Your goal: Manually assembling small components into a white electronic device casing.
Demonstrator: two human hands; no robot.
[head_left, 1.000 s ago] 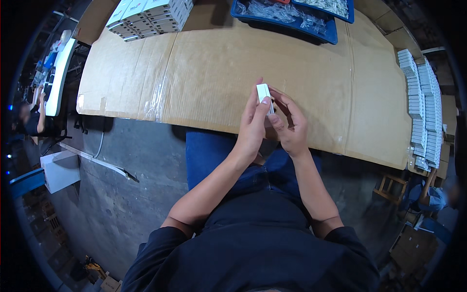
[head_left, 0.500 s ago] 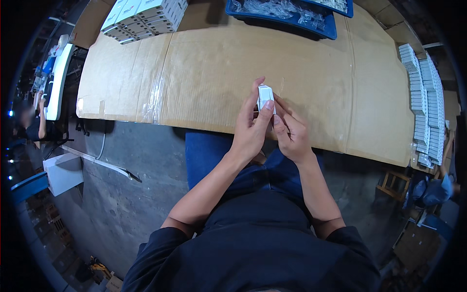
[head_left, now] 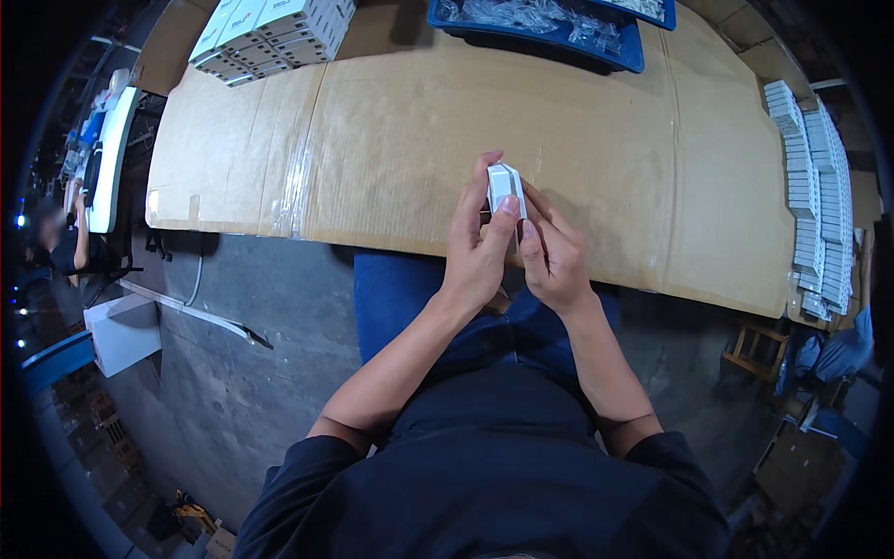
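Observation:
Between my two hands, just above the near edge of the cardboard-covered table (head_left: pixel 419 140), is a small white box (head_left: pixel 504 183). My left hand (head_left: pixel 478 228) is closed round its left side, thumb lying on the near face and index finger up along the upper edge. On the other side, my right hand (head_left: pixel 557 256) is closed against the box's right edge, its thumb and fingers pressed together there. A narrow flap or side panel seems to stand a little apart on the right. The fingers hide the lower part of the box.
Stacked white boxes (head_left: pixel 270 42) stand at the far left of the table. Blue trays (head_left: pixel 549 42) with clear plastic pieces are at the far side. Tall stacks of small white boxes (head_left: pixel 808 200) line the right end. Another person (head_left: pixel 70 242) sits at the far left.
The box has turned slightly in my hands and shifted a little left, showing more of its right side. Both hands stay on it.

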